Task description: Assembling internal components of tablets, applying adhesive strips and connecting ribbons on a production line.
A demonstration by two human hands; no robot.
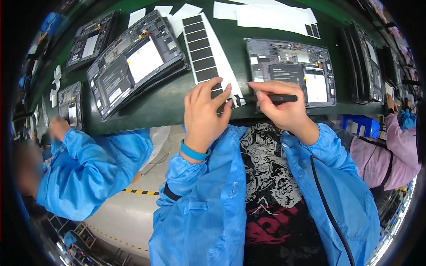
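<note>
My left hand (205, 116) lies over the near end of a white backing sheet (218, 48) with a column of black rectangular stickers (199, 52). Its fingers are apart, and the fingertips touch the sheet beside the lowest stickers. A blue band (194, 152) circles that wrist. Pinched in my right hand (284, 104) is a black pen-shaped tool (283, 98); its working tip cannot be made out. This hand hovers at the near left corner of an opened tablet-like device (290, 60), whose circuit boards and dark battery show.
Left of the sheet lies a tilted stack of opened devices (137, 62), with another device (91, 40) behind. More white sheets (275, 15) lie at the back. Devices stand stacked (364, 62) at the right. Co-workers in a blue sleeve (97, 164) and a pink sleeve (401, 137) sit either side.
</note>
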